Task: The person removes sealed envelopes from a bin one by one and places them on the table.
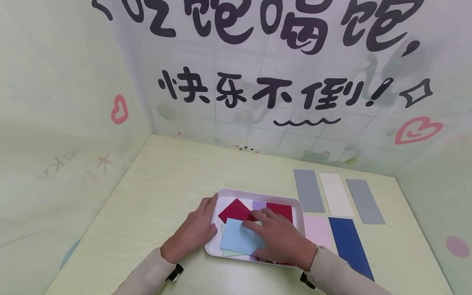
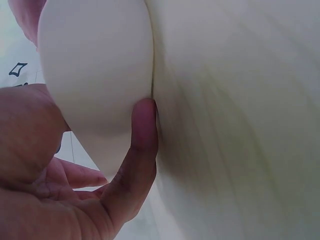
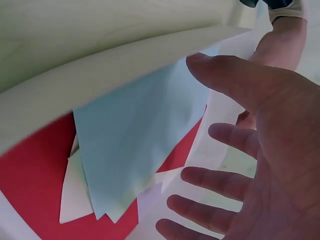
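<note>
A white tray [image 1: 218, 246] holds loose cards: a light blue card [image 1: 236, 235] on top, pale green card under it, red cards [image 1: 282, 211] and a purple one [image 1: 259, 205]. My left hand [image 1: 193, 231] grips the tray's left side. In the left wrist view one finger [image 2: 145, 125] presses low on the tray's outer wall [image 2: 100, 60]. My right hand [image 1: 280, 235] is over the tray, fingers spread above the light blue card. In the right wrist view the right hand [image 3: 270, 135] has its fingers apart, thumb near the light blue card [image 3: 140, 130].
To the tray's right, several strips lie on the pale wooden table [image 1: 166, 172]: a grey strip [image 1: 309, 190], a white strip [image 1: 336, 194], another grey strip [image 1: 365, 200], a pink card [image 1: 318, 231] and a dark blue strip [image 1: 350, 246]. Printed curtains [image 1: 236, 123] stand around the table.
</note>
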